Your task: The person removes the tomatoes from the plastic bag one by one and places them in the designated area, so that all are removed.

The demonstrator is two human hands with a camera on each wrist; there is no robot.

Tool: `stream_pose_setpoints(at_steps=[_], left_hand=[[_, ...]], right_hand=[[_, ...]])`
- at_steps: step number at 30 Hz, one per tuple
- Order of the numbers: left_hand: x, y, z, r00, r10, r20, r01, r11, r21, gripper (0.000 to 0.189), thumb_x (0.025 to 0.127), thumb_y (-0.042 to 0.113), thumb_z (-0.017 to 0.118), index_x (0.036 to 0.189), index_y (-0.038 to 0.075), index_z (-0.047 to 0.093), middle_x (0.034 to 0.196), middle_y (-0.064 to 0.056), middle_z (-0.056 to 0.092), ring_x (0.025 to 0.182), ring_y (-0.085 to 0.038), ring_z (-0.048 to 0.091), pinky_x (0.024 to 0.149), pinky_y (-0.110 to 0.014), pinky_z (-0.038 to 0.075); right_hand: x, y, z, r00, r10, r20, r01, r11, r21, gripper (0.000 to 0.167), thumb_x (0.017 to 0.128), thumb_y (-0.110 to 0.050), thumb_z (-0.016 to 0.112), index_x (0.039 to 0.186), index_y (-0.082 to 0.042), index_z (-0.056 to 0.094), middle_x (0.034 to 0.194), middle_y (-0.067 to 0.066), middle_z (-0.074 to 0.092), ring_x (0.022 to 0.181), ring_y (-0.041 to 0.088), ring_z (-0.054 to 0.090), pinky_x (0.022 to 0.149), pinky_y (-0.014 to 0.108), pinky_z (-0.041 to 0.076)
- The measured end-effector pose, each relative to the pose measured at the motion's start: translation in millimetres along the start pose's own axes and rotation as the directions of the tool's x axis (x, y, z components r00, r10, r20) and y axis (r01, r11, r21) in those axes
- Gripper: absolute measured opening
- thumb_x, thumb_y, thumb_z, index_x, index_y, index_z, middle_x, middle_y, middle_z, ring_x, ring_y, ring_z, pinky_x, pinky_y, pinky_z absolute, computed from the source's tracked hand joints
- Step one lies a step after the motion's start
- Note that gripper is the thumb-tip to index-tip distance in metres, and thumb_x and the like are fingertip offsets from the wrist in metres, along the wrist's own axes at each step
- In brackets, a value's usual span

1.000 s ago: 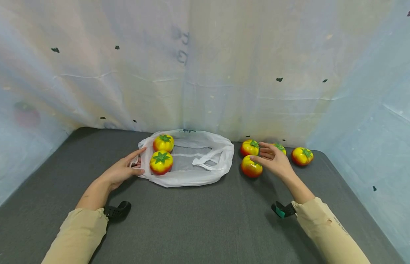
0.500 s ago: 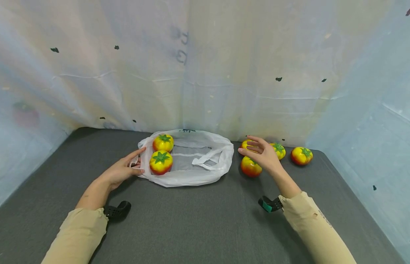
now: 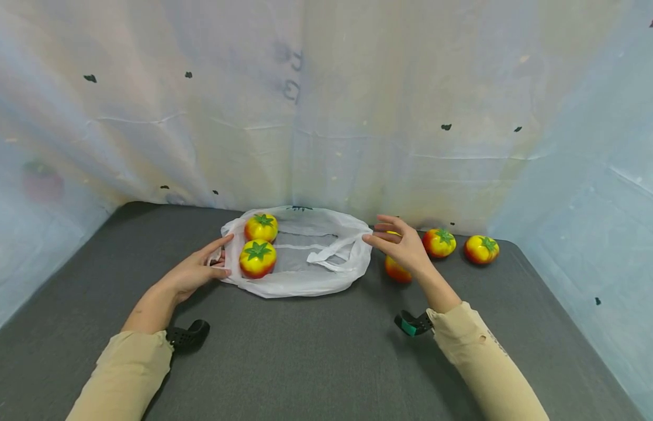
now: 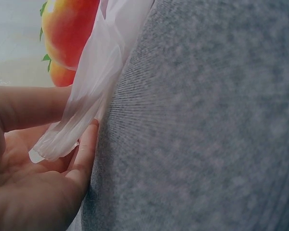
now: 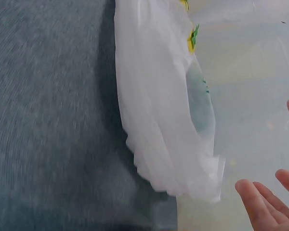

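Note:
A white plastic bag lies with its mouth open on the dark table, two red-yellow tomatoes inside at its left end. My left hand holds the bag's left edge, and in the left wrist view the film runs between thumb and fingers. Beside the bag's right edge is my right hand, fingers spread and nothing in them. The right wrist view shows these fingertips just short of the bag's handle. Under and behind the right hand, a tomato is partly hidden, with another mostly covered.
Two more tomatoes stand farther right near the back of the table. A pale plastic sheet hangs as a wall behind the table and along both sides.
My right hand has moved left from the tomatoes to the bag's right edge, with nothing in it. The left hand, bag and tomatoes stay where they were.

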State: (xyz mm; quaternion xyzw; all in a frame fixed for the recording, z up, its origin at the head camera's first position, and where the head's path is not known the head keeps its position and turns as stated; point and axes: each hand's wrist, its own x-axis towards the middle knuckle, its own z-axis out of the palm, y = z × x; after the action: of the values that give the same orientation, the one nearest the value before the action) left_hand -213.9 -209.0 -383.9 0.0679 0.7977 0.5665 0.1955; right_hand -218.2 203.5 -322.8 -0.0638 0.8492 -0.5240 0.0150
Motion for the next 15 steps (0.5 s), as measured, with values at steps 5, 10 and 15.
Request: stream_pose_setpoints(at_steps=[5,10,15], left_hand=[[0.1,0.5,0.0,1.0,-0.009,0.0,0.009,1.0,0.005,0.09,0.089,0.006,0.062,0.156,0.024,0.005,0.157,-0.023,-0.019,0.142,-0.048,-0.013,0.108,-0.07,0.004],[0.7,0.7,0.3,1.0,-0.019,-0.006,0.019,1.0,0.009,0.089,0.089,0.006,0.062,0.156,0.024,0.005,0.157,-0.024,-0.018,0.142,-0.048,-0.012,0.108,-0.071,0.004],[1.4,-0.4,-0.2,1.0,-0.019,-0.009,0.019,1.0,0.007,0.089,0.089,0.006,0.062,0.156,0.023,0.005,0.157,-0.024,-0.018,0.142,-0.048,-0.012,0.108,-0.07,0.003]], right_hand=[[2.3,-3,12,1.0,-0.011,0.027,0.01,0.999,0.051,0.062,0.087,-0.028,0.071,0.142,-0.014,0.044,0.14,0.016,0.049,0.124,0.027,0.054,0.102,0.047,0.044],[4.2,-4,23,0.998,-0.029,0.049,0.027,0.999,0.037,0.063,0.087,-0.029,0.07,0.142,-0.012,0.044,0.14,0.017,0.049,0.124,0.028,0.054,0.102,0.048,0.044],[5.6,-7,34,0.997,-0.051,0.061,0.047,0.997,0.057,0.062,0.087,-0.025,0.07,0.142,-0.01,0.044,0.14,0.018,0.049,0.125,0.03,0.054,0.1,0.048,0.046]])
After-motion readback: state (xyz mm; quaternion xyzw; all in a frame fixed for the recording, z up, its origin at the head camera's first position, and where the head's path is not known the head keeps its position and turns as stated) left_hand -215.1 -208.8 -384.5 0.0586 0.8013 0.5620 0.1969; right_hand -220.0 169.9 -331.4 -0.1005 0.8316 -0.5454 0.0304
